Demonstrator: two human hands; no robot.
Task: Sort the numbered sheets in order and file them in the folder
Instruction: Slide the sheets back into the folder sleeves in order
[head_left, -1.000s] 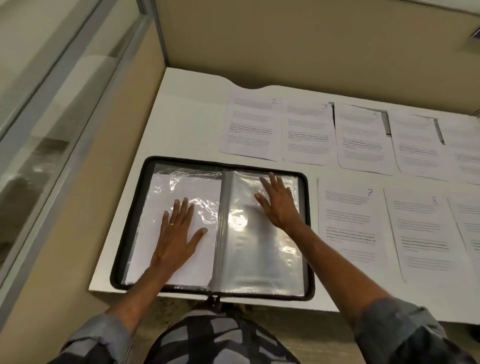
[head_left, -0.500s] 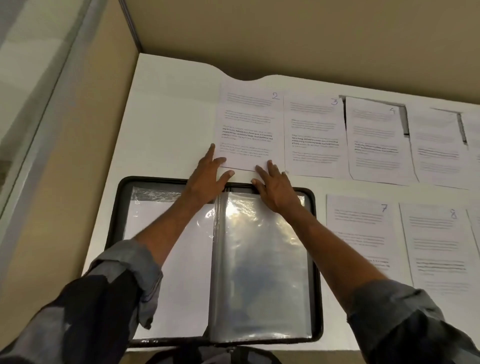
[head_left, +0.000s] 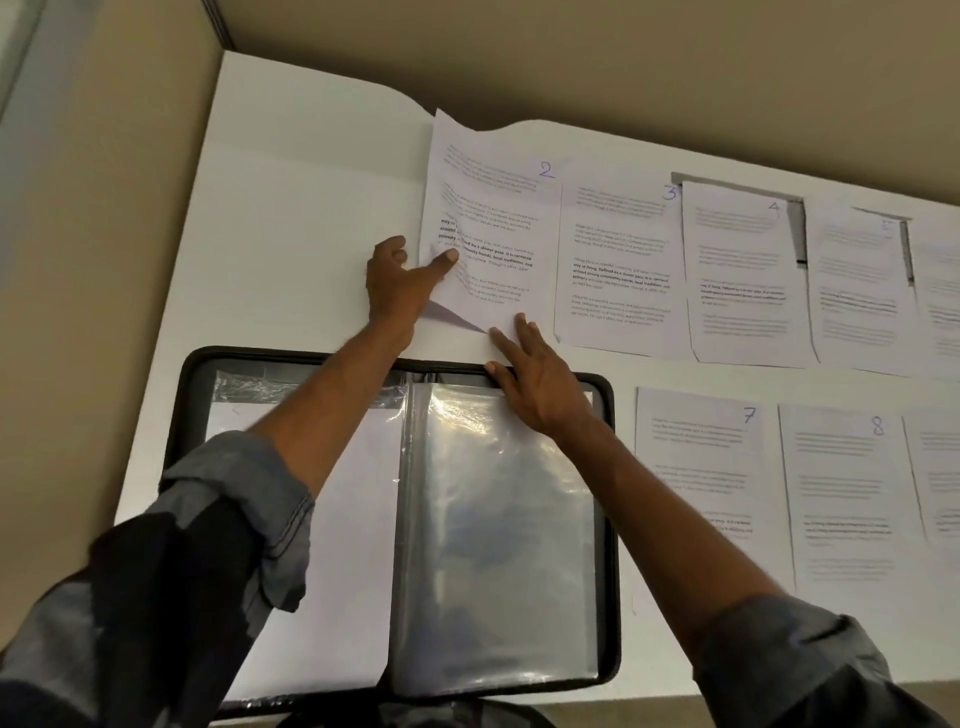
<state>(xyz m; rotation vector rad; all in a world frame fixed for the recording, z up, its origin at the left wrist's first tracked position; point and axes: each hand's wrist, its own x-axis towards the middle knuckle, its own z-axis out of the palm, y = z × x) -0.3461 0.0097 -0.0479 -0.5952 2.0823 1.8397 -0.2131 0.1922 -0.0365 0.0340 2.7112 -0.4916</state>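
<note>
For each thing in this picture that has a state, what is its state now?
folder: open, flat on the table
sheet 2: left edge lifted
left hand: pinching sheet 2
right hand: flat, fingertips on sheet 2's near edge
sheet 3: flat
sheet 7: flat
</note>
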